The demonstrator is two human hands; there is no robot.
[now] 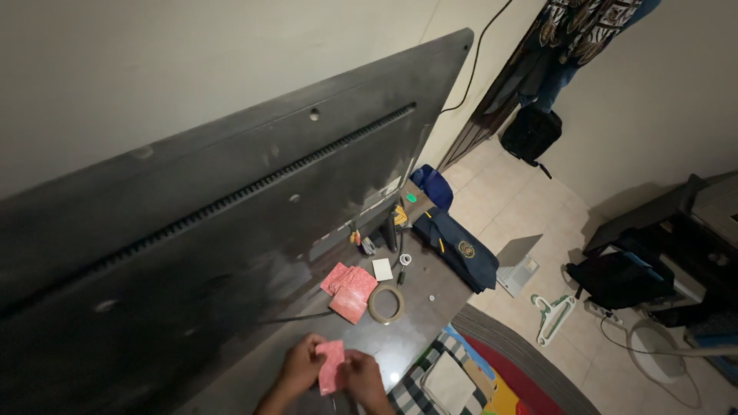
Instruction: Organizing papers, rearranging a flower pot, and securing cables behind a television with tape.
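I hold one pink sheet [332, 367] low over the dark bench [430, 307], close to my body. My left hand [301, 367] pinches its left edge and my right hand [361, 375] pinches its right edge, so both grips are closed on it, thumbs on top as far as I can tell in this dim light.

I judge the sheet to be very light, thin and limp, more like a foil or plastic sachet than card. It hangs flat between my fingers without sagging much, so it has a little stiffness. It looks smooth and could slip, so the edges and corners are the places to take it, with fingertip pressure only. It does not look fragile, though it would crease or tear if pulled hard.

Counting: one pink sheet in my hands. A pile of the same pink sheets [350, 290] lies farther up the bench, about three, overlapping, so I cannot be sure of the number. Just beside the pile lie one tape roll [386, 303], one white square [382, 269] and one small white ring [405, 260]. One large black panel [192, 230] leans against the wall on my left, its lower edge resting on the bench.
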